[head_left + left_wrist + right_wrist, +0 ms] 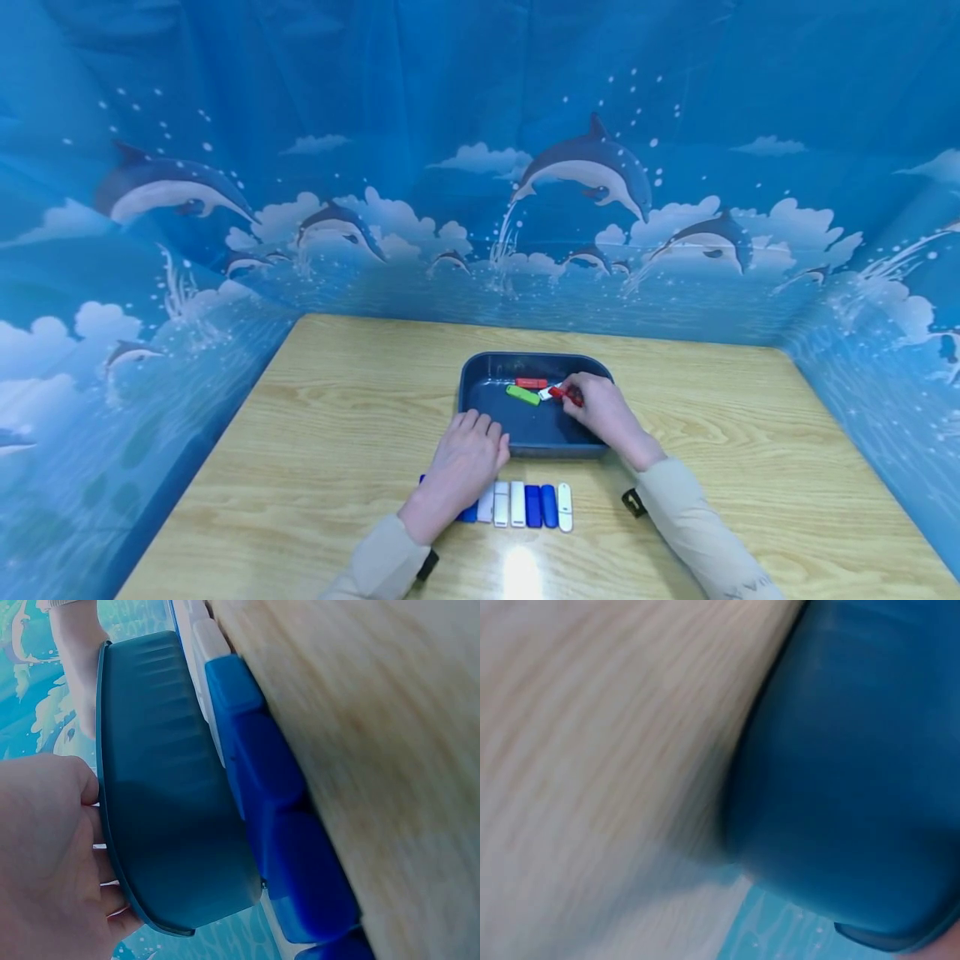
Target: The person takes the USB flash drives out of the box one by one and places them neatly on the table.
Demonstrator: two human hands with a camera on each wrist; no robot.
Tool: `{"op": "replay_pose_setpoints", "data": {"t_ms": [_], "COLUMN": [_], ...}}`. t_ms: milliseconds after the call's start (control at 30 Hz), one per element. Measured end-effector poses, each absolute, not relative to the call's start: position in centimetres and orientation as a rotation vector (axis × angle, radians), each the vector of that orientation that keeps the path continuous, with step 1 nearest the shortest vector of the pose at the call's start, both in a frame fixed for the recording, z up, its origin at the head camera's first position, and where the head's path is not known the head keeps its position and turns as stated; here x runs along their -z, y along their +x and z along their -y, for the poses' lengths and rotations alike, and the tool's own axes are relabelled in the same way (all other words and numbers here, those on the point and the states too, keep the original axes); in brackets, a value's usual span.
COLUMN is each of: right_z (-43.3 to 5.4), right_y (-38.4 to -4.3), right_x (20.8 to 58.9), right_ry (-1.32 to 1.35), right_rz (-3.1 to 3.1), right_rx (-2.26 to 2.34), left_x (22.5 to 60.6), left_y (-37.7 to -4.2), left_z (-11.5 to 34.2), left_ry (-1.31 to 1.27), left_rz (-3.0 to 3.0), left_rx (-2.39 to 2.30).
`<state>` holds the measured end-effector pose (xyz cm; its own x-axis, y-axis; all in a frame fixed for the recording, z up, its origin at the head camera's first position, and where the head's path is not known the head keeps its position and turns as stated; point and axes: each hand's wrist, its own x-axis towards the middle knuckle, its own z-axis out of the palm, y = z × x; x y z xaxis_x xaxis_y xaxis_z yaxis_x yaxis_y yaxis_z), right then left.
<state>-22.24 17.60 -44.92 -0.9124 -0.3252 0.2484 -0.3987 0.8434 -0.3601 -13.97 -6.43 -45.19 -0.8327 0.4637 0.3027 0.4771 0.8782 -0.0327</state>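
A dark blue rectangular tray [540,429] stands on the table, with a red USB stick [531,383], a lime green one [522,395] and a white one [547,394] lying in it. Reaching over its right side, my right hand [606,408] pinches another red USB stick [556,392], partly covered by the fingers. My left hand [468,454] holds the tray's near left rim, its fingers hooked over the edge; the left wrist view shows this hand [45,847] against the rim. The right wrist view is blurred and shows mostly the tray's outer wall [847,772].
In front of the tray, a row of white and blue USB sticks [517,504] lies side by side; the left hand and forearm hide its left part. The wooden table [337,417] meets a dolphin-printed curtain [450,208] at the back and sides.
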Motion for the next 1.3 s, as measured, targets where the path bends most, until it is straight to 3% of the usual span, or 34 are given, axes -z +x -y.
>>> {"op": "replay_pose_setpoints", "data": {"t_ms": [633,967,1300], "right_z": [-18.6,-19.0,-19.7], "right_y": [-17.9,-13.9,-10.6], "right_x": [42.5,41.6,43.4], "right_ry": [0.25,0.181,0.116], "right_rz": [2.679,2.697,2.74], "right_rx": [-1.613,-1.782,-1.917], "left_x": [45.2,45.3,45.2], "left_y": [-14.0,-14.0,-14.0], "left_z": [6.5,6.5,6.6], "left_ry": [-0.708,-0.718,-0.721], "left_rz": [2.726,2.723,2.717], "left_rx": [0.079,0.081,0.087]}}
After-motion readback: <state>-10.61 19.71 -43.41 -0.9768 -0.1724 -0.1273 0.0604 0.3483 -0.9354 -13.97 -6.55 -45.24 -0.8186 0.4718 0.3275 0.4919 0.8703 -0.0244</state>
